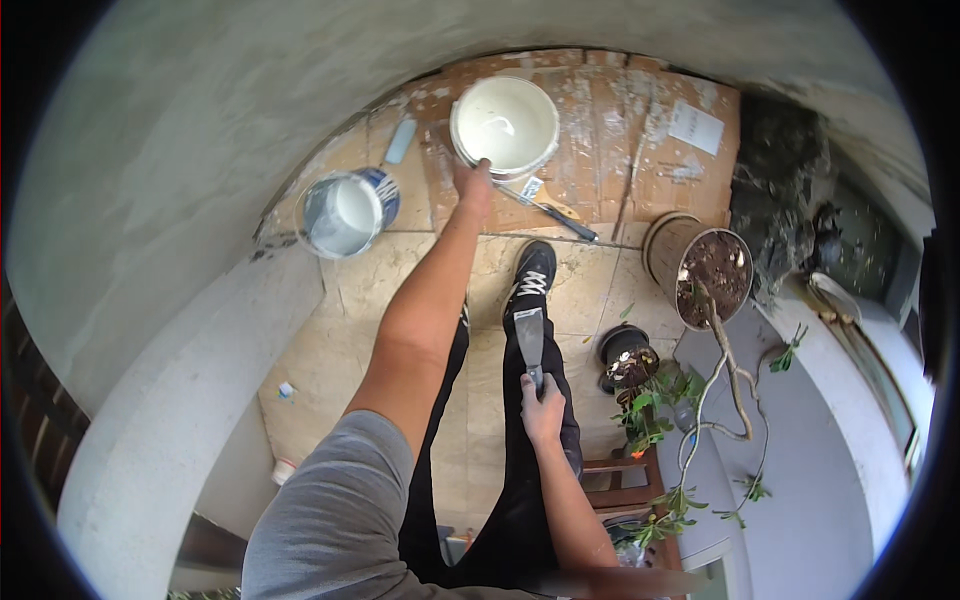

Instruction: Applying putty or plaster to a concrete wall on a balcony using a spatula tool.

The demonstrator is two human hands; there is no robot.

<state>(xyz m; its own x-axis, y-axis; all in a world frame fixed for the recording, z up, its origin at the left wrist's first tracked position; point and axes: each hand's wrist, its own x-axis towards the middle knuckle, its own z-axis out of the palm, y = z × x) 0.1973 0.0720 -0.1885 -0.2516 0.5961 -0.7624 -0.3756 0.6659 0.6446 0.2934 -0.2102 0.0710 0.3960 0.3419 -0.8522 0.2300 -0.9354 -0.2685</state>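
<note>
My left hand (473,183) reaches far forward and grips the near rim of a large white bucket (505,122) filled with white paste. The bucket stands on flattened cardboard (620,130) spattered with white. My right hand (543,405) is held closer to my body, closed around the handle of a wide metal putty knife (529,335) whose blade points forward. A second, smaller bucket (345,212) with white contents sits to the left by the wall. My black shoe (532,272) is planted on the tile floor under the knife.
A paint brush (552,212) lies on the cardboard beside the big bucket. A pale blue block (400,140) rests near the curved wall (180,160). At right stand a large plant pot (705,265) with a bare branch, a small black pot (625,352) and a wooden stool (620,485).
</note>
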